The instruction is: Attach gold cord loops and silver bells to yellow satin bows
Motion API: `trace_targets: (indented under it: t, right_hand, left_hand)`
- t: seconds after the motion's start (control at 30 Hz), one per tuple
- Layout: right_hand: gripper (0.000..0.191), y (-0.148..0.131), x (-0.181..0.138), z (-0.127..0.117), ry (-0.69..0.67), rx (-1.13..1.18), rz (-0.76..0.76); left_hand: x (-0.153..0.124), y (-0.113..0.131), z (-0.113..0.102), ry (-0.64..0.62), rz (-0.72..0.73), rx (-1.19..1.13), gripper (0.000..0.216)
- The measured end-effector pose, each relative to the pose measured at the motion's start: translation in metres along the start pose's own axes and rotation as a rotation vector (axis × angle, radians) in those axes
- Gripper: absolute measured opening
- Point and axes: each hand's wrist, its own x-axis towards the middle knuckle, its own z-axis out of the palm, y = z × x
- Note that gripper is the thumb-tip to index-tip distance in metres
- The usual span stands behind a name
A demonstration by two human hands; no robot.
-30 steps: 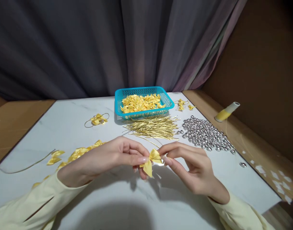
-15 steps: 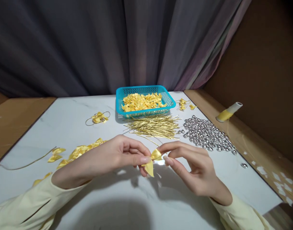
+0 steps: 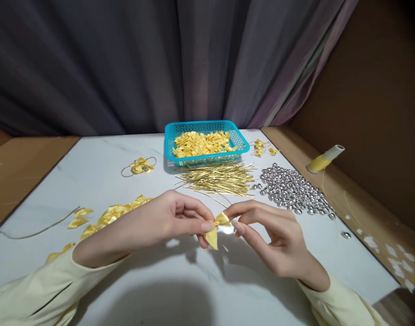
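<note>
A yellow satin ribbon bow [image 3: 212,237] is held above the table, one tail hanging down. My left hand [image 3: 180,219] pinches its middle between thumb and fingers. At the bow's right loop, my right hand [image 3: 268,231] has its thumb and forefinger closed on a thin wire that runs across the bow; the wire's tip is hard to see. Just beyond the hands lies a pile of gold wire stems [image 3: 219,179]. More yellow bows [image 3: 114,213] are heaped beside my left forearm, which hides part of them.
A blue basket [image 3: 168,140] of yellow bows stands at the back. Silver beads [image 3: 292,188] are spread at right, with a thread spool [image 3: 324,159] beyond them. Finished-looking wire loops with bows [image 3: 141,166] lie at left. A long wire [image 3: 40,233] rests near the left edge.
Both hands stay almost in place around the bow. My right thumb and the bow's loop have shifted very slightly.
</note>
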Motion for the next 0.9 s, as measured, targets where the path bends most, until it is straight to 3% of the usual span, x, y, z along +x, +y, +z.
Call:
trace_targets:
  t: [0.9]
  right_hand:
    - [0.016,-0.0001,-0.0003,-0.0005,0.048,0.021,0.006]
  left_hand:
    - [0.0032,0.0025,-0.004,-0.004,-0.003,-0.129,0.011]
